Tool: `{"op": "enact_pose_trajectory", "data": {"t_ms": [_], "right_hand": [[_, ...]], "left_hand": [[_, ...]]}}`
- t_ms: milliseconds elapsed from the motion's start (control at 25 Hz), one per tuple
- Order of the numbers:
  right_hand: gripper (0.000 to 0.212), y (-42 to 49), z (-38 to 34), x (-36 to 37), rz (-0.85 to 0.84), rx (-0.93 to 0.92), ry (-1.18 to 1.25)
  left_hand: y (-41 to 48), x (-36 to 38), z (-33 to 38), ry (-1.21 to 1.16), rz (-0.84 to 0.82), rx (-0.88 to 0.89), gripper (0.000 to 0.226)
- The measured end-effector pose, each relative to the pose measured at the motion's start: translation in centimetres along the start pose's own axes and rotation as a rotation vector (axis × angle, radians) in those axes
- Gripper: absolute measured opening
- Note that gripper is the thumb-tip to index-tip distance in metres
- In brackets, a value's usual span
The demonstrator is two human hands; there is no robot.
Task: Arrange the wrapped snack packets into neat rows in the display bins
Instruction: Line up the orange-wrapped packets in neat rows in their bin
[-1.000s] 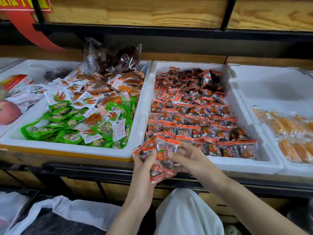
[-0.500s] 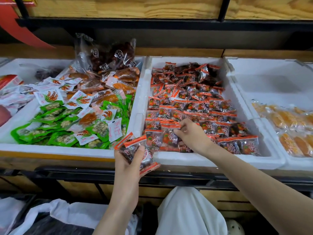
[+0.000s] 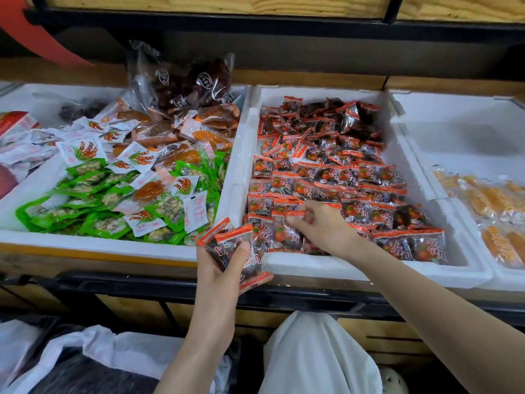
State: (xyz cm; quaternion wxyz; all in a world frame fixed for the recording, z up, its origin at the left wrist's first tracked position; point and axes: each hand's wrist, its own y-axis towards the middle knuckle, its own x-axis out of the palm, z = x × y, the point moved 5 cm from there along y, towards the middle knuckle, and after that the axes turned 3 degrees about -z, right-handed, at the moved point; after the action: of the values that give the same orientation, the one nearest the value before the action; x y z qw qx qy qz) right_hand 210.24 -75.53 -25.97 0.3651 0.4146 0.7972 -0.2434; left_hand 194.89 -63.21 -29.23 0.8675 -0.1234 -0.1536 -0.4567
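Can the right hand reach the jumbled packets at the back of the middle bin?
Probably yes: the right hand is over the bin, and only flat rows lie between it and the jumbled packets. It pinches a packet now, though.

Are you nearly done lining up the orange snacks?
About halfway. The front rows in the middle bin look neat. The right hand pinches one packet there; the left hand holds spare packets. The back pile is jumbled, and the left bin is mixed up.
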Motion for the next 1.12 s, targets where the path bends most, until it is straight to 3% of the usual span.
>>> {"op": "enact_pose_trajectory", "data": {"t_ms": [280,440,520,640,760,840,1000,1120], "right_hand": [[0.011,0.6,1.7,-0.5,-0.067,0.103,0.21],[0.02,1.3,1.2,0.8,-0.032,0.11,0.33],[0.02,1.4,0.8,1.2,-0.012,0.062,0.189],[0.026,1.1,0.1,0.9,0.057,-0.049,-0.215],[0.039,-0.1,-0.4,0.2,0.065,-0.117,-0.35],[0.038,-1.8,-1.4,-0.3,0.077,-0.228,-0.23],[0.032,-6.4,-4.1,-0.4,-0.043,-0.266,0.36],[0.039,-7.3,-3.7,-0.6,-0.061,-0.22,0.337]], "left_hand": [[0.0,0.4,0.4,0.006,-0.019,0.011,0.058],[0.0,0.7,0.3,0.013,-0.042,0.006,0.051],[-0.1,0.9,0.4,0.006,-0.053,0.003,0.052],[-0.2,0.9,0.5,-0.01,-0.059,-0.008,0.053],[-0.1,1.1,0.6,-0.024,-0.077,-0.026,0.05],[0.1,1.5,0.5,-0.006,-0.102,-0.038,0.049],[0.4,3.3,0.3,0.108,-0.195,-0.019,0.057],[0.3,5.0,-0.5,0.152,-0.239,-0.097,0.072]]}}
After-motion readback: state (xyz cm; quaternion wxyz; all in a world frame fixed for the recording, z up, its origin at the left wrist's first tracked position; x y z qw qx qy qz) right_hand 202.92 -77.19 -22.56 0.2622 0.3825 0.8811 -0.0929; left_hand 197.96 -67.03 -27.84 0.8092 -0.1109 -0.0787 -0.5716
